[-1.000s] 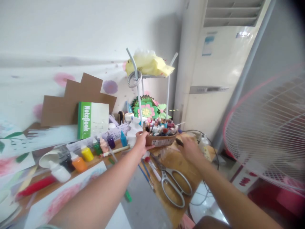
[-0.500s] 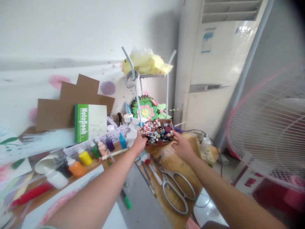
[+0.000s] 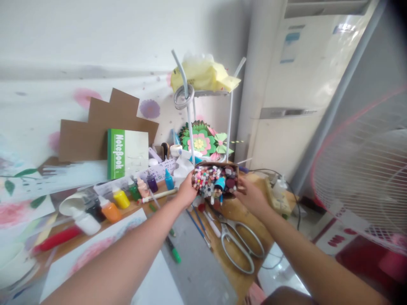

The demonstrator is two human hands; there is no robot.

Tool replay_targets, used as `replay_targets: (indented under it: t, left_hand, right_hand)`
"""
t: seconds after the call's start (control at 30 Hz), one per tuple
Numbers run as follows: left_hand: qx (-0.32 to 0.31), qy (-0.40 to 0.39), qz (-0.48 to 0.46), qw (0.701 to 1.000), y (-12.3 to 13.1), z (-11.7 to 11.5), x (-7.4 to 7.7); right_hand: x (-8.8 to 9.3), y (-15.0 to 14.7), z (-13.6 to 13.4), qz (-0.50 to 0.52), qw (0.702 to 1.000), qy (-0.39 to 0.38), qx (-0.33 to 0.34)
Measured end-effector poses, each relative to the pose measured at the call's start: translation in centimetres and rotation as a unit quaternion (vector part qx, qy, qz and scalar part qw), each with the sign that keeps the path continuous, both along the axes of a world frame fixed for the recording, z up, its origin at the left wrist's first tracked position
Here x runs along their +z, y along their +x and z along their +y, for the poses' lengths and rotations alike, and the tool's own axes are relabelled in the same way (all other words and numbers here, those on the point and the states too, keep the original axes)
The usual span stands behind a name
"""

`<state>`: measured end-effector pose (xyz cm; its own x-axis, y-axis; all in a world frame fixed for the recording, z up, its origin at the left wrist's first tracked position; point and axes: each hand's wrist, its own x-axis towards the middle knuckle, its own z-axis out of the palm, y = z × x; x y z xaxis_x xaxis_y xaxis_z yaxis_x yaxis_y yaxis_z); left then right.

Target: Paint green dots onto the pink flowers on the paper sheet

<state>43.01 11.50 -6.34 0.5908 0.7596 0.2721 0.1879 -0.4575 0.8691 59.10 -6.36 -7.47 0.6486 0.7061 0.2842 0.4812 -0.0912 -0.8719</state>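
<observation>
My left hand (image 3: 187, 191) and my right hand (image 3: 253, 196) grip a small brown box (image 3: 236, 173) by its opposite sides. Its open top is tilted towards me. Packed inside are many pens or markers (image 3: 203, 177) with white, pink and dark red ends, and a bright blue cylinder (image 3: 220, 183) sticks out among them. Fingers of both hands are partly hidden by the box. Just below it on the wooden table lie large grey-handled scissors (image 3: 237, 250), thin blue paintbrushes (image 3: 199, 228) and a green-capped marker (image 3: 173, 250).
Paint bottles (image 3: 121, 198) line the left side, near a notebook (image 3: 129, 154) and brown cardboard (image 3: 84, 137). Behind the box rises a grey metal frame (image 3: 190, 135) with paper flowers (image 3: 199, 143). A pink-rimmed fan (image 3: 359, 169) stands at right. A painted sheet (image 3: 149, 271) lies in front.
The box has tipped towards me, so the blue cylinder leans out more. Both hands have kept their grip on its sides. The view has shifted slightly.
</observation>
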Motion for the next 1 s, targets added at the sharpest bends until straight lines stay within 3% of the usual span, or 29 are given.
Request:
replay_targets:
  t: [0.23,0.53,0.8,1.0]
  left_hand:
    - [-0.011,0.035,0.05,0.998,-0.4,0.4,0.0]
    - [0.006,0.037,0.101,0.994,0.4,2.1,2.6]
    - [0.011,0.004,0.083,0.996,-0.1,1.4,1.9]
    - [0.016,-0.026,0.047,0.998,-0.4,0.5,1.7]
  right_hand:
    - [-0.8,-0.5,0.6,-0.002,1.0,0.021,0.003]
    - [1.0,0.6,3.1,-0.003,1.0,0.02,-0.019]
    - [0.1,0.5,2.5,0.13,0.991,0.014,-0.001]
    - [0.2,-0.1,4.3,0.223,0.974,0.046,0.015]
